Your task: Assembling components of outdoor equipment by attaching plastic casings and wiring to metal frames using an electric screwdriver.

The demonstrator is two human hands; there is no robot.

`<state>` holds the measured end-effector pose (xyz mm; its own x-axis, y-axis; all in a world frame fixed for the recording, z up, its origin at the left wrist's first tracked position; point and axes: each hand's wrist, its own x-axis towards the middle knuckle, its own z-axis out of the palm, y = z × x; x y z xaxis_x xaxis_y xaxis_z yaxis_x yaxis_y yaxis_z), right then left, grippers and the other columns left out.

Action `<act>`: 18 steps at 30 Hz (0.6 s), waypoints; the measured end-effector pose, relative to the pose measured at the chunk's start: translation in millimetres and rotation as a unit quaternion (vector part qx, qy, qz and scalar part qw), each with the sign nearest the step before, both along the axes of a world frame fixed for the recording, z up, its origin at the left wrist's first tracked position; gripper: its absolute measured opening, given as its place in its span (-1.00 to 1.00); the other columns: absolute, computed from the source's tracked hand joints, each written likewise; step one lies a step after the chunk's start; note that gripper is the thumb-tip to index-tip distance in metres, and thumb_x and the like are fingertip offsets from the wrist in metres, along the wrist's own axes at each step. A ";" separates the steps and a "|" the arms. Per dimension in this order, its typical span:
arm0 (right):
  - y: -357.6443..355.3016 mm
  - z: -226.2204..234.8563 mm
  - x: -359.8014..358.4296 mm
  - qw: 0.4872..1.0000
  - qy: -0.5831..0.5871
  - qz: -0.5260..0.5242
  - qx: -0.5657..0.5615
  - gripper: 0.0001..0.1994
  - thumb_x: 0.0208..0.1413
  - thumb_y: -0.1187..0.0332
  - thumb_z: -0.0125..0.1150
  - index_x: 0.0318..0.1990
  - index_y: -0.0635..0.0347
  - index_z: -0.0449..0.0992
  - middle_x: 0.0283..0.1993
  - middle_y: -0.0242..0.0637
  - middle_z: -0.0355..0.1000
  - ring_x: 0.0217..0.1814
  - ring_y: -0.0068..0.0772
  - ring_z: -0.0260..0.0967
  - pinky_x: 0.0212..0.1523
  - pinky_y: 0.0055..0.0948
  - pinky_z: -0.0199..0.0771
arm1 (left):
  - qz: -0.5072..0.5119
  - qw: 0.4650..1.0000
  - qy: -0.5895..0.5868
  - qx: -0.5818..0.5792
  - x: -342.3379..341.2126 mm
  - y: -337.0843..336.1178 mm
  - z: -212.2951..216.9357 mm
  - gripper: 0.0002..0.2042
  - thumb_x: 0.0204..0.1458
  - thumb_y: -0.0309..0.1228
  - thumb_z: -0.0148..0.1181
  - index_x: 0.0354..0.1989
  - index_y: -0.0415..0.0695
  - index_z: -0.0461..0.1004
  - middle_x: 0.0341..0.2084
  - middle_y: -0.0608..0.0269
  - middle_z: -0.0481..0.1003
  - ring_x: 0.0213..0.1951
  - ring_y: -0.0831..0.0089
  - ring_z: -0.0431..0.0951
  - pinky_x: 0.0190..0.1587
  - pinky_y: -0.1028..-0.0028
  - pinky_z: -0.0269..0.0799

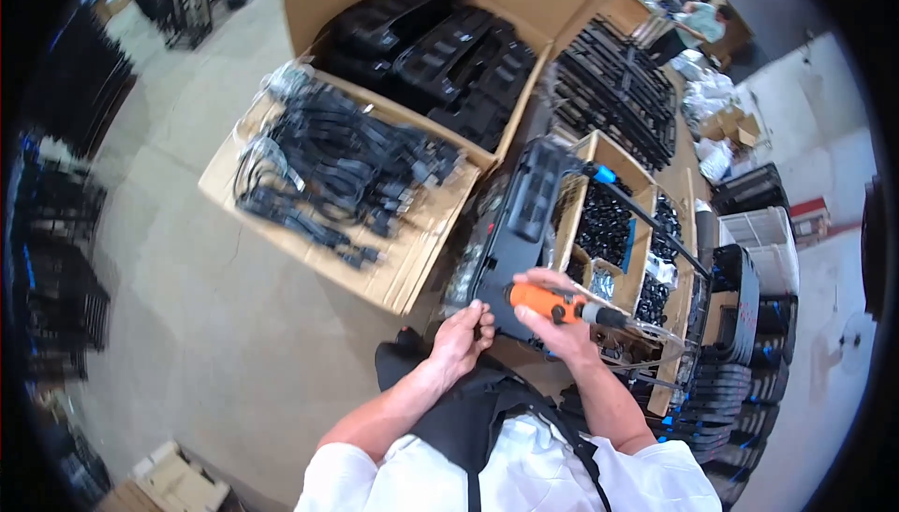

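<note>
My right hand [559, 332] is wrapped round an orange power screwdriver [534, 300] with a dark grey end; a clear hose [670, 336] runs from that end. The tool lies over the near part of a long black plastic housing [513, 264] in front of me. My left hand [459, 339] is at the housing's near left corner, fingers curled and thumb against the index finger. Whatever it pinches, if anything, is too small to see. Where the screwdriver's bit points is hidden.
Left of the housing, bundled black cables [346, 161] lie on a cardboard flap [375, 278]. An open carton [534, 90] behind holds black plastic parts. To the right, a divided wooden box [562, 222] holds small black parts. Two people [702, 22] are farther off, one at each side.
</note>
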<state>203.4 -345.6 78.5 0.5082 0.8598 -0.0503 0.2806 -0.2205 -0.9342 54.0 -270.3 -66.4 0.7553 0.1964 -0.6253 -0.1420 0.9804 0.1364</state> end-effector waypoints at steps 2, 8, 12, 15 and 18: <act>-11.5 9.7 -2.5 0.999 0.037 -0.014 0.009 -0.51 0.09 0.52 0.47 0.20 0.22 0.48 0.18 -0.16 0.57 0.25 -0.30 0.52 0.32 -0.20 0.51 | 0.040 0.999 0.000 -0.034 6.1 7.2 0.0 -0.77 0.46 -0.16 0.11 -0.09 -0.05 0.50 -0.39 0.39 0.49 -0.40 0.50 0.44 -0.35 0.49 0.40; -42.4 13.4 3.8 0.996 0.038 -0.046 0.069 -0.51 0.15 0.47 0.49 0.23 0.22 0.50 0.19 -0.25 0.58 0.23 -0.41 0.52 0.29 -0.33 0.52 | 0.014 0.998 -0.044 -0.034 37.1 13.7 15.4 -0.78 0.48 -0.16 0.06 -0.15 -0.01 0.48 -0.44 0.40 0.42 -0.42 0.49 0.41 -0.35 0.49 0.39; -60.8 18.9 26.9 0.995 0.016 -0.071 0.071 -0.52 0.15 0.47 0.48 0.21 0.22 0.49 0.20 -0.21 0.58 0.21 -0.38 0.54 0.29 -0.30 0.54 | -0.001 0.998 -0.038 -0.045 70.1 3.0 25.2 -0.76 0.49 -0.20 0.03 -0.16 -0.06 0.49 -0.45 0.38 0.41 -0.42 0.47 0.38 -0.35 0.48 0.40; -72.7 12.5 52.1 0.992 0.029 -0.086 0.086 -0.51 0.13 0.47 0.49 0.21 0.23 0.47 0.20 -0.17 0.59 0.21 -0.36 0.56 0.29 -0.27 0.56 | -0.022 0.999 -0.028 -0.038 96.1 -2.0 24.4 -0.80 0.49 -0.22 0.03 -0.08 -0.06 0.48 -0.43 0.36 0.43 -0.40 0.46 0.41 -0.30 0.47 0.44; -79.3 8.0 79.8 0.991 0.031 -0.084 0.101 -0.49 0.12 0.48 0.50 0.23 0.23 0.48 0.20 -0.20 0.59 0.18 -0.40 0.56 0.26 -0.29 0.57 | -0.025 0.999 -0.021 -0.042 124.5 -6.8 29.0 -0.79 0.50 -0.22 0.00 -0.05 -0.05 0.48 -0.43 0.38 0.42 -0.40 0.46 0.39 -0.32 0.46 0.39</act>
